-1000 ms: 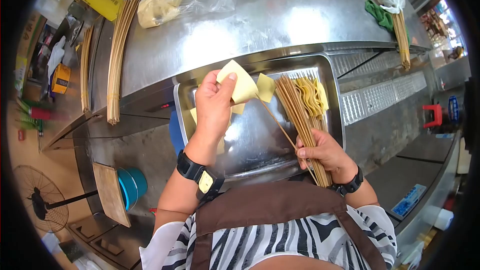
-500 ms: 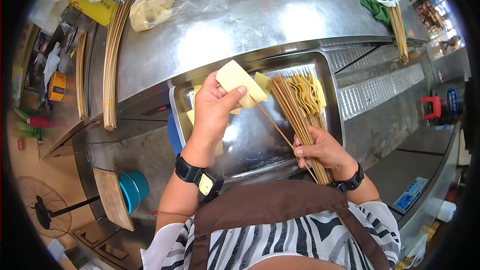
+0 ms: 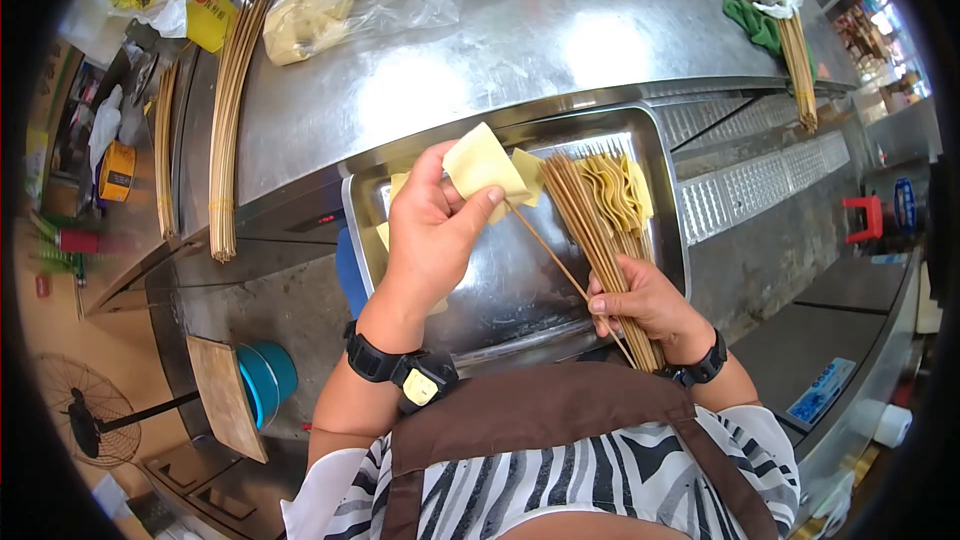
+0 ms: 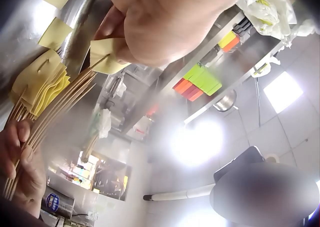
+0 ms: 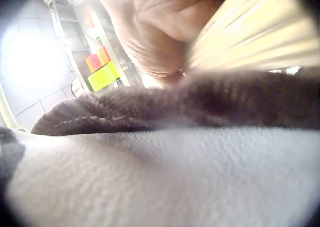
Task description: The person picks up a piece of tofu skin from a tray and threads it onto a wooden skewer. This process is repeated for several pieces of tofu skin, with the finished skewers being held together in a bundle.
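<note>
In the head view my left hand pinches a square yellow tofu sheet between thumb and fingers, over the metal tray. My right hand grips a bundle of bamboo skewers. One single skewer slants away from that bundle, held by the right thumb and fingers. Its tip meets the sheet near my left thumb; in the left wrist view it overlaps the sheet. Beside the bundle, wavy folded tofu sheets sit threaded on skewers. The right wrist view shows mostly sleeve, apron and blurred skewers.
The steel tray holds several loose sheets. Behind it, a steel table carries a plastic bag of sheets and a long skewer bundle. Another bundle lies far right. A teal bucket stands at lower left.
My left hand has turned and shifted slightly right, tilting the tofu sheet against the skewer's tip. My right hand and its bundle stay nearly still.
</note>
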Action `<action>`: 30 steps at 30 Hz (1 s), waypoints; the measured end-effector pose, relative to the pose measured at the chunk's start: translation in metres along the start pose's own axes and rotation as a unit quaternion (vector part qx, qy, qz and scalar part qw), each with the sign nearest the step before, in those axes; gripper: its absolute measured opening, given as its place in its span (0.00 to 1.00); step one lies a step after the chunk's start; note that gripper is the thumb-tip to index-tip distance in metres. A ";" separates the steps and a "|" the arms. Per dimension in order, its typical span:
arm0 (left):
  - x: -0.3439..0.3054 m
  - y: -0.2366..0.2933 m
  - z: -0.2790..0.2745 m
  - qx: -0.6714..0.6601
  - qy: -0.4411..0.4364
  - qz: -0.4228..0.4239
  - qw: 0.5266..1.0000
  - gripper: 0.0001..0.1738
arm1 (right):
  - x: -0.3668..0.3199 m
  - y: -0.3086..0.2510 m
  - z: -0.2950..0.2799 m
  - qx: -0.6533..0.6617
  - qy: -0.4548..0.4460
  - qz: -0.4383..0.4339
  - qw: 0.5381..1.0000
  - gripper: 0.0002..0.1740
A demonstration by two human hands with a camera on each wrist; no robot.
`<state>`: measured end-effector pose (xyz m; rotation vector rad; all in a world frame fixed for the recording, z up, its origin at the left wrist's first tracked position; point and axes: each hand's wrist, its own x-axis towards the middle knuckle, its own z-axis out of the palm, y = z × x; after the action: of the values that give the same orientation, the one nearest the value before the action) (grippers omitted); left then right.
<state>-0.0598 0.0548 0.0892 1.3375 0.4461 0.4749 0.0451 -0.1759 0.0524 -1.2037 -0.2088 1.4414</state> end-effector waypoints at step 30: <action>-0.016 -0.037 0.002 -0.068 -0.069 -0.090 0.991 0.23 | 0.000 0.001 0.000 0.010 0.009 -0.016 1.000 0.08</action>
<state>-0.0690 0.0381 0.0537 1.1779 0.4078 0.2577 0.0438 -0.1762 0.0516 -1.1923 -0.2005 1.4001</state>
